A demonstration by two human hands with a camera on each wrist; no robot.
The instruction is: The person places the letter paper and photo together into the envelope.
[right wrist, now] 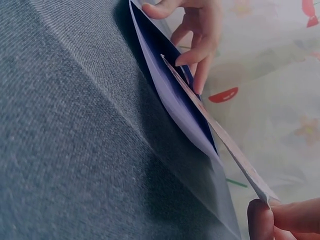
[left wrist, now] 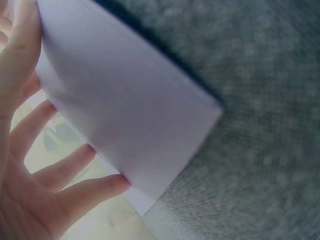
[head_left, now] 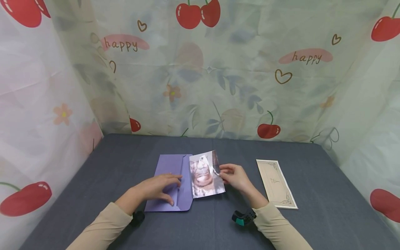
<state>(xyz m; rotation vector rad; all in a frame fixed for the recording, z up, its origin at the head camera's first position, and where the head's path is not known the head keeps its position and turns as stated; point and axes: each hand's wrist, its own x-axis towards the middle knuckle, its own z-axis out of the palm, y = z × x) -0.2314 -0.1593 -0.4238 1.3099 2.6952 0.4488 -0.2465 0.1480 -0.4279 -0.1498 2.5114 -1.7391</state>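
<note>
A purple envelope [head_left: 168,165] lies on the table with its flap opened out to the right. My left hand [head_left: 157,189] is over it, fingers spread, with thumb and fingertips touching the upper layer by the mouth. In the left wrist view, fingertips meet one edge of the envelope [left wrist: 125,110]. My right hand [head_left: 235,177] pinches the right edge of a glossy photo print [head_left: 203,175] between thumb and fingers. From the right wrist view, the photo's [right wrist: 232,145] far end reaches into the gaping mouth of the envelope [right wrist: 182,117], and its near end is raised.
Off to the right lies a cream card [head_left: 276,182] with ornamental corners, near my right forearm. Dark cloth covers the table [head_left: 212,229]. A cherry-printed curtain [head_left: 203,86] encloses the back and both sides. A dark wrist device [head_left: 243,218] sits below my right wrist.
</note>
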